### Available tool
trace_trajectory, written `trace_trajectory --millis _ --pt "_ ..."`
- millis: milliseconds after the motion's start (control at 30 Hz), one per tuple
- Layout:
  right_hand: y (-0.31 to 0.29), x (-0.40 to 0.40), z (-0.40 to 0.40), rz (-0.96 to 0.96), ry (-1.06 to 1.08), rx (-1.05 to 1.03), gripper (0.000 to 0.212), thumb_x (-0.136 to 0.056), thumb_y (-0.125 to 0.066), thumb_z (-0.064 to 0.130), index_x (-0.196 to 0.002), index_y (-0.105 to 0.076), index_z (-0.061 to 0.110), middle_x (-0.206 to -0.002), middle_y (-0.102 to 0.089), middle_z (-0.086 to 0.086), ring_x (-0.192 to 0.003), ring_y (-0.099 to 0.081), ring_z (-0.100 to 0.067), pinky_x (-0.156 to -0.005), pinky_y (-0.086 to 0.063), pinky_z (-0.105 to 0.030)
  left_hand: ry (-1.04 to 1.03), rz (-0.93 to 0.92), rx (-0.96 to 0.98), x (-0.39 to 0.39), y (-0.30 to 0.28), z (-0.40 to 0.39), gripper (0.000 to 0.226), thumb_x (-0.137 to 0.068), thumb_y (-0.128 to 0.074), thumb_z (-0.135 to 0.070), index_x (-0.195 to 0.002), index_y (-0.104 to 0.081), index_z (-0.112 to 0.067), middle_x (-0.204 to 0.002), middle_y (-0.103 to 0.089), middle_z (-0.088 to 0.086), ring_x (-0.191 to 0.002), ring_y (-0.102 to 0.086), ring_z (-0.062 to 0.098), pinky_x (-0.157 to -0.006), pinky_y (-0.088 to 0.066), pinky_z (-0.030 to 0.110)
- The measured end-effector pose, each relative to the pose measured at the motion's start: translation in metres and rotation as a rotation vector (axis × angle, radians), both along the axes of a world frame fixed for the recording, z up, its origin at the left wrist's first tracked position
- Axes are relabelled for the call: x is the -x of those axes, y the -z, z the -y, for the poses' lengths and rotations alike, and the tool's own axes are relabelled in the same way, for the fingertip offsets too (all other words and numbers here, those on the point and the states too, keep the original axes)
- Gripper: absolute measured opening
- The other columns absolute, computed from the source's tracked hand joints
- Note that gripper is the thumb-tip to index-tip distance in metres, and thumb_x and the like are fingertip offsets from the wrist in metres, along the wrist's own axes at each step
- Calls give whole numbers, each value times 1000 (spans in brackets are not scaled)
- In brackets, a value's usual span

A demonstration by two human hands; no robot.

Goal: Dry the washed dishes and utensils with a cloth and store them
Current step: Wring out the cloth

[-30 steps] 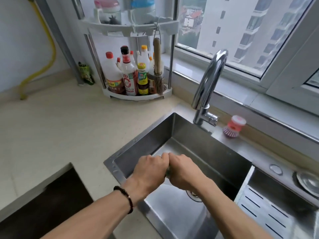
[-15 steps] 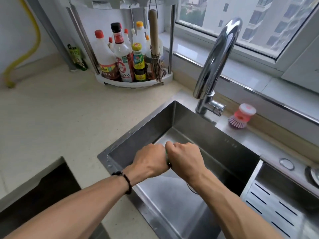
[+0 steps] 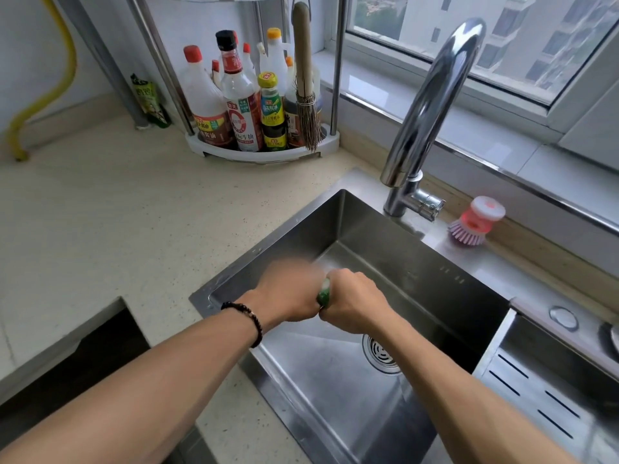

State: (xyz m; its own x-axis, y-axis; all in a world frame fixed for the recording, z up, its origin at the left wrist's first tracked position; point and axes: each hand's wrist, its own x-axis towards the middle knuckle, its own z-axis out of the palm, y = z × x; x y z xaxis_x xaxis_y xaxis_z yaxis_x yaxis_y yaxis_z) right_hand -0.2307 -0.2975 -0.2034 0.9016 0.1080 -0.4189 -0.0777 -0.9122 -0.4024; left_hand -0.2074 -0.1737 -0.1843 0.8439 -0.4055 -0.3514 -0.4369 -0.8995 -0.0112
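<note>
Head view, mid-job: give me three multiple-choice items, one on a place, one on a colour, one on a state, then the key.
1. The pink dish brush stands:
A. inside the basin
B. on the ledge right of the chrome tap
C. in the corner rack

2. The wad between the fists is:
A. green
B. red
C. blue

3. The steel sink basin holds:
A. stacked plates
B. soapy water
C. no dishes

Key: B, it sits beside the tap base; A, a green cloth wad shows between the left hand and right hand; C, only its bare floor and round drain strainer show.

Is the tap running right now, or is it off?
Off, as far as the view shows: no stream falls from the faucet spout, and the sink floor by the drain holds no pooled water.
</note>
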Motion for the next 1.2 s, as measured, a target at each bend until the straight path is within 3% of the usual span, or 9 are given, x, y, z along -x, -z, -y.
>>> trace_trajectory --millis 233,300,367,500,667,767,833,1033,1200 --pt "28 37 16 789 -330 133 83 -72 -56 -7 -150 -31 4 -147 -40 -28 -114 -58 -40 -83 -56 -43 -497 -791 512 -14 -3 -7 10 -92 -55 -16 -84 -50 -15 -55 -36 -3 -46 -26 12 -44 -20 23" --pt "32 36 22 968 -387 94 69 -80 -52 -5 -147 -35 1 -143 -40 -28 -108 -59 -39 -84 -55 -44 -445 -1019 623 -7 -10 -8 17 -90 -54 -5 -82 -45 -17 -56 -29 -3 -49 -19 10 -44 -16 23" --pt "23 24 24 1126 -393 40 47 -86 -52 -3 -133 -50 0 -114 -54 -22 -79 -61 -31 -63 -53 -39 -430 -1114 736 1 -13 -6 28 -86 -57 3 -78 -42 -19 -57 -27 -3 -48 -19 10 -42 -15 22" --pt "-1 5 27 1132 -418 177 20 -58 -66 -5 -72 -61 8 -61 -46 -6 -38 -29 -21 -39 -18 -26 -522 -839 828 18 -12 7 35 -79 -60 7 -66 -38 -18 -49 -28 -4 -44 -22 12 -42 -17 23" --pt "-15 3 13 812 -374 274 44 -32 -79 -2 -58 -47 12 -42 -43 -3 -27 -28 -23 -46 -1 -17 -391 -273 498 18 -12 12 25 -81 -60 -10 -61 -46 -14 -55 -50 -3 -49 -41 15 -48 -31 25" --pt "-25 2 6 602 -403 345 35 -68 -74 8 -79 -42 12 -68 -64 -8 -51 -50 -32 -43 -23 -29 -302 -104 326 18 -13 7 17 -85 -56 -21 -69 -50 -20 -66 -56 -2 -60 -54 20 -57 -38 30" --pt "-31 2 5 423 -371 324 20 -85 -60 10 -91 -41 13 -91 -67 -9 -75 -61 -34 -58 -35 -34 -240 -30 260 17 -15 6 16 -83 -56 -18 -68 -49 -21 -64 -53 -3 -60 -52 21 -60 -40 31" --pt "-38 0 4 281 -231 184 19 -79 -57 6 -95 -60 14 -79 -56 -4 -70 -52 -27 -59 -41 -32 -54 162 81 9 -26 7 15 -84 -55 -15 -72 -48 -21 -83 -69 4 -66 -50 24 -63 -40 31" --pt "-39 -6 5 198 -188 95 12 -74 -54 3 -75 -52 15 -75 -57 -4 -61 -52 -23 -49 -35 -28 57 247 -4 1 -30 6 10 -88 -52 -16 -82 -47 -22 -89 -70 6 -67 -49 23 -63 -39 32"
